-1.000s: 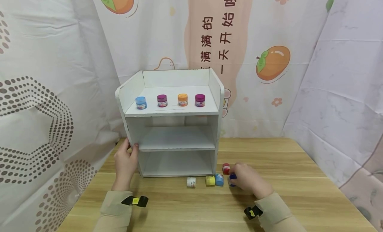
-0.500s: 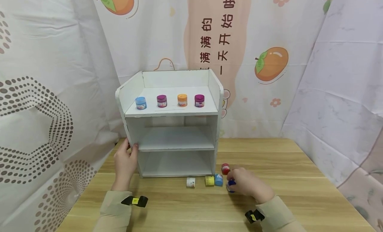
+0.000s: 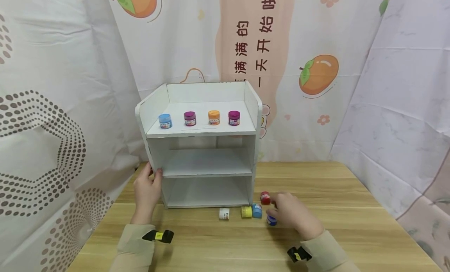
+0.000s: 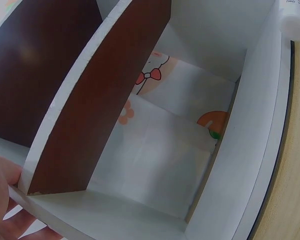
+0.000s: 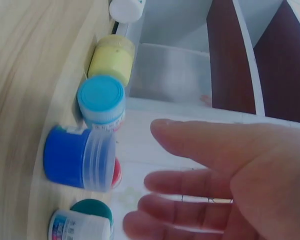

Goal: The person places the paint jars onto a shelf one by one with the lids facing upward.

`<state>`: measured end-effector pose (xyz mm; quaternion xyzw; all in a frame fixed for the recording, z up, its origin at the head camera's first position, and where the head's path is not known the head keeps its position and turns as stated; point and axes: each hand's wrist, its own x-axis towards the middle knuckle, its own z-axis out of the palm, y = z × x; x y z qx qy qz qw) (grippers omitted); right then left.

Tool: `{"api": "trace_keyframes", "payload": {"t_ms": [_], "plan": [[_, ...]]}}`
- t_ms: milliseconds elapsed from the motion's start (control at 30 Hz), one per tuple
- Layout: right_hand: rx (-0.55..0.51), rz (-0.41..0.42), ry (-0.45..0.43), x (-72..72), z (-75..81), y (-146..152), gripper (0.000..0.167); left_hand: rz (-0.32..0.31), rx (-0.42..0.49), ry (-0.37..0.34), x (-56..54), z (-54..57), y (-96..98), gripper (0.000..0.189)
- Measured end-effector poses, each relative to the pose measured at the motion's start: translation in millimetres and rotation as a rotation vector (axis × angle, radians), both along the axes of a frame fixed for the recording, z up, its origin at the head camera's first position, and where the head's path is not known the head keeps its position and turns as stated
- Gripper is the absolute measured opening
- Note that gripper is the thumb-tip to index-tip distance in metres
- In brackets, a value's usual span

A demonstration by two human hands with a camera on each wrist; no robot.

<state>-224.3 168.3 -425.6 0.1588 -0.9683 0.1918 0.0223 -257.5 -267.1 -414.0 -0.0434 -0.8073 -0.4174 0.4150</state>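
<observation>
My left hand (image 3: 147, 192) grips the left side panel of a small white shelf unit (image 3: 207, 175), thumb in front and fingers behind the panel's edge. My right hand (image 3: 293, 213) hovers at a dark blue paint jar (image 3: 271, 220). In the right wrist view its fingers are spread apart and hold nothing, and the dark blue jar (image 5: 72, 157) shows its clear lid toward the hand. Beside that jar are a light blue jar (image 3: 257, 211), a yellow jar (image 3: 246, 212) and a red jar (image 3: 265, 198). A white jar (image 3: 224, 214) stands farther left.
Several jars line the top shelf: light blue (image 3: 165, 121), purple (image 3: 190, 118), orange (image 3: 213, 118) and another purple one (image 3: 234, 118). The right wrist view adds a green-topped jar (image 5: 92, 210) and a whitish jar (image 5: 77, 227) on the wooden table (image 3: 218, 248). Printed curtains hang behind.
The dark blue jar has come slightly toward me, and my right fingers have let go of it. My left hand keeps its grip on the shelf unit.
</observation>
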Motion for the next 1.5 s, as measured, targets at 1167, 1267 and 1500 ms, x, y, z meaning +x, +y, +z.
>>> {"api": "trace_keyframes", "payload": {"t_ms": [1167,1267,1500], "plan": [[-0.03,0.294,-0.049,-6.7,-13.4,10,0.023,-0.008,-0.007,0.013,-1.4,0.2,0.4,0.034],[-0.021,0.316,-0.051,-8.1,-13.6,11,0.023,-0.007,-0.004,0.008,-1.4,0.2,0.3,0.034],[-0.011,0.317,-0.054,-7.9,-11.3,12,0.027,-0.013,0.003,-0.004,-0.6,0.9,0.2,0.036]]}}
